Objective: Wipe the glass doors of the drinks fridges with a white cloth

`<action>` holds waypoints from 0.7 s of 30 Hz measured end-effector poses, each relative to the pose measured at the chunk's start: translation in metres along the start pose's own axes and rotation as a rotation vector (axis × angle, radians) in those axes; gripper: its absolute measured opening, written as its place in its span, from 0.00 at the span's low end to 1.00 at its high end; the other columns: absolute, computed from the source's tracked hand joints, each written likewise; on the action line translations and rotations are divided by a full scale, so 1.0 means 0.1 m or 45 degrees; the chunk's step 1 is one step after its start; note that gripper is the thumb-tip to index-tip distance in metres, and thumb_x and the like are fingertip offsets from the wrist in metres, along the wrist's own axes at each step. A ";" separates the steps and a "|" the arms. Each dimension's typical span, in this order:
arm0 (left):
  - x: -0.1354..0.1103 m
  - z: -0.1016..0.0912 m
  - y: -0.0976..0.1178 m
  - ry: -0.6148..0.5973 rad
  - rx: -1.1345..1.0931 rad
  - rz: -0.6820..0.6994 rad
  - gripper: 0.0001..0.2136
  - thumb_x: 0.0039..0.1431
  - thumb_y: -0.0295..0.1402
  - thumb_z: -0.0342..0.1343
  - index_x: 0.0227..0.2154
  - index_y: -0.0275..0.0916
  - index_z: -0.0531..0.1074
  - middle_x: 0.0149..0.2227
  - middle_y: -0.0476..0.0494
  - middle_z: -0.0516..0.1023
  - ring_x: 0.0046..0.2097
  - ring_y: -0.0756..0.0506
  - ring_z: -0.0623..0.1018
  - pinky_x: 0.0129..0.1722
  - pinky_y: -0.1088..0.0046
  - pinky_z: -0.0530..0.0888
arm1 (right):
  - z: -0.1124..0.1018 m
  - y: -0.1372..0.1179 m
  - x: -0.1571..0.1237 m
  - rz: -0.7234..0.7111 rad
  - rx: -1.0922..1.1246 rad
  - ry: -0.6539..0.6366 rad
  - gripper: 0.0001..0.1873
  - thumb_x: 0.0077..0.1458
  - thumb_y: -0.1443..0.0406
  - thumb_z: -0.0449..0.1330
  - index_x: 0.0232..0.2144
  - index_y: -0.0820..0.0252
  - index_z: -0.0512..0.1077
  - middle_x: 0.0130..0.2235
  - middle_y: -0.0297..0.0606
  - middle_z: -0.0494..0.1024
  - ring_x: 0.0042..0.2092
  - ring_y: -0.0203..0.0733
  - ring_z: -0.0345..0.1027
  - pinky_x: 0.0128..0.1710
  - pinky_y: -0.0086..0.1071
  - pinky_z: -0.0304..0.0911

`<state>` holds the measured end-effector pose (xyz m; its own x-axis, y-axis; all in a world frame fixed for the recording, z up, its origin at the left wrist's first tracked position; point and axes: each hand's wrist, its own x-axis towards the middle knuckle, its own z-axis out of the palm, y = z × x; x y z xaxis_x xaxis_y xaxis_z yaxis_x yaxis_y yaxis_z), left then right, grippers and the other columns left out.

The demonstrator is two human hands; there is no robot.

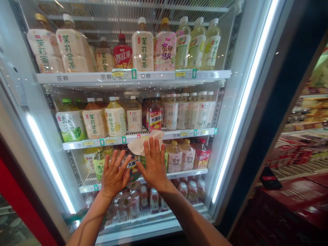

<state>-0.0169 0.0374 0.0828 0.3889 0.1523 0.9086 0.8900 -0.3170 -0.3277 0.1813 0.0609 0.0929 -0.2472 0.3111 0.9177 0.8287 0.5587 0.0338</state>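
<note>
In the head view, my right hand [153,164] presses a white tissue or thin cloth [135,145] against the glass door of a drinks cooler. Its fingers point up and lie flat over the tissue, holding it to the pane; the tissue's left part sticks out beside them. To the left, my left hand [114,176] is open, its fingers spread, with nothing in it. It is at or close to the glass; I cannot tell whether it touches. Behind the glass, a dark bottle with a red and yellow label [155,116] stands just above my right fingertips.
Behind the glass, rows of bottled tea fill several shelves, such as a peach-labelled bottle [165,48] on the top shelf [169,76]. Bright light strips [243,99] run down both sides. At right are stacked red boxes [294,205] and a wire shelf [302,169].
</note>
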 end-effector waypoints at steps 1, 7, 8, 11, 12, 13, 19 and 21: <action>0.00 0.00 0.00 0.002 -0.005 -0.001 0.35 0.63 0.33 0.58 0.71 0.46 0.53 0.73 0.43 0.56 0.74 0.38 0.53 0.74 0.50 0.50 | -0.04 0.00 0.06 0.016 0.002 -0.003 0.47 0.69 0.53 0.51 0.74 0.64 0.28 0.76 0.47 0.34 0.76 0.54 0.23 0.73 0.61 0.34; -0.01 0.01 0.00 -0.005 -0.019 -0.012 0.35 0.63 0.32 0.58 0.71 0.46 0.54 0.72 0.42 0.58 0.74 0.38 0.52 0.74 0.50 0.49 | 0.04 0.00 -0.55 -0.014 -0.081 -0.052 0.46 0.68 0.57 0.54 0.74 0.69 0.33 0.76 0.49 0.31 0.76 0.56 0.23 0.74 0.59 0.35; -0.01 0.01 0.00 -0.003 -0.020 -0.013 0.35 0.63 0.33 0.58 0.71 0.46 0.54 0.72 0.42 0.59 0.74 0.38 0.53 0.74 0.50 0.49 | 0.05 0.01 -0.55 -0.026 -0.083 -0.052 0.46 0.68 0.57 0.55 0.74 0.69 0.33 0.76 0.49 0.32 0.76 0.56 0.23 0.73 0.59 0.36; -0.01 0.01 -0.01 0.005 -0.025 -0.009 0.34 0.63 0.33 0.57 0.71 0.46 0.54 0.71 0.42 0.60 0.74 0.38 0.52 0.74 0.50 0.49 | -0.02 0.03 -0.15 -0.017 -0.037 -0.012 0.47 0.69 0.54 0.53 0.74 0.66 0.31 0.76 0.48 0.34 0.76 0.56 0.24 0.73 0.61 0.37; 0.00 0.01 -0.01 0.004 -0.025 -0.008 0.34 0.63 0.32 0.57 0.71 0.46 0.54 0.71 0.42 0.60 0.74 0.38 0.52 0.74 0.50 0.49 | -0.07 0.02 0.05 0.002 -0.017 0.012 0.46 0.69 0.53 0.52 0.74 0.65 0.30 0.76 0.48 0.34 0.76 0.55 0.24 0.73 0.61 0.36; 0.00 0.01 -0.01 -0.001 -0.024 -0.006 0.34 0.63 0.32 0.57 0.71 0.46 0.54 0.71 0.41 0.61 0.74 0.39 0.52 0.74 0.51 0.49 | -0.12 0.02 0.22 0.021 0.000 0.033 0.46 0.70 0.52 0.50 0.74 0.65 0.28 0.76 0.48 0.33 0.76 0.55 0.24 0.73 0.62 0.36; 0.02 -0.06 0.02 -0.017 -0.044 -0.013 0.35 0.63 0.32 0.57 0.71 0.45 0.53 0.69 0.39 0.65 0.75 0.40 0.51 0.74 0.52 0.48 | -0.14 0.00 -0.08 0.004 -0.022 -0.016 0.44 0.70 0.53 0.50 0.74 0.66 0.32 0.76 0.49 0.34 0.76 0.55 0.25 0.73 0.59 0.37; 0.04 -0.13 0.04 -0.048 -0.077 -0.028 0.34 0.64 0.31 0.56 0.71 0.44 0.53 0.68 0.38 0.66 0.75 0.39 0.52 0.74 0.51 0.48 | -0.11 0.05 -0.28 -0.039 -0.044 -0.047 0.43 0.70 0.55 0.52 0.74 0.64 0.36 0.76 0.48 0.36 0.76 0.55 0.26 0.73 0.59 0.39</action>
<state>-0.0146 0.0250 0.0888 0.3788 0.1944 0.9048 0.8830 -0.3689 -0.2904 0.1981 0.0464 0.0717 -0.2908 0.3226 0.9007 0.8370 0.5419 0.0761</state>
